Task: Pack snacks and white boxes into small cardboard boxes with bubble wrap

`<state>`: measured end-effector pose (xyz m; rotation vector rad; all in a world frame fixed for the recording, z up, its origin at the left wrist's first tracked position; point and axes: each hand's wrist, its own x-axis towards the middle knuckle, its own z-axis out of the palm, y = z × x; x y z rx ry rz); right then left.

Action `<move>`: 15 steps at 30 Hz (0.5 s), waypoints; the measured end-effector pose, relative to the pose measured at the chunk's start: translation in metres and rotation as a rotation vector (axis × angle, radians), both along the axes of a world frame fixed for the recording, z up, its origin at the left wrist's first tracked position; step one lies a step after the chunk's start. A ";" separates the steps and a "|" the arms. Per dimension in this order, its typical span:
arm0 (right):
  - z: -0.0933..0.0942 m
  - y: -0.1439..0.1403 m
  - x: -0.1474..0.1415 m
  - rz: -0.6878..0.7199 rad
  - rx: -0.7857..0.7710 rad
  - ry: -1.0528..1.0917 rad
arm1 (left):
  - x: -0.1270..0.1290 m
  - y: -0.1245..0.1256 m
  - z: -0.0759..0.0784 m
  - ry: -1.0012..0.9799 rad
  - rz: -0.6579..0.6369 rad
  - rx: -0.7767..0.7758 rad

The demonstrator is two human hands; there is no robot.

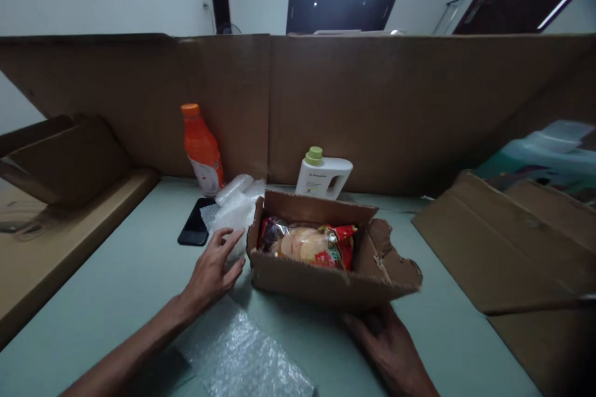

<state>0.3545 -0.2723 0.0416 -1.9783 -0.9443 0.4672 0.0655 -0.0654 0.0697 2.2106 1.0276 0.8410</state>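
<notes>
An open cardboard box (298, 276) sits in the middle of the pale green table (116, 285), with a red and clear snack packet (310, 245) lying inside. My left hand (212, 270) lies flat, fingers spread, on a piece of bubble wrap (235, 214) just left of the box. Beneath the box's torn front-right flap (395, 270), my right hand (388, 338) touches the near side, partly hidden by the flap. A second sheet of bubble wrap (246, 356) lies on the table between my forearms.
An orange bottle (202, 149) and a white jug with a green cap (323, 175) stand at the back against a cardboard wall (372, 105). A black phone (195, 229) lies left of the bubble wrap. Flattened cardboard (503, 248) covers the right; a wooden board (65, 223) sits left.
</notes>
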 end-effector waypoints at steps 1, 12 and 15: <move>-0.005 0.003 -0.002 0.001 0.004 0.017 | 0.006 0.015 -0.005 0.061 -0.021 0.026; -0.038 0.003 -0.001 -0.053 -0.026 -0.021 | 0.046 0.102 -0.012 0.289 -0.006 0.105; -0.032 0.005 -0.007 -0.065 -0.031 -0.022 | 0.027 0.082 -0.007 0.301 -0.012 0.139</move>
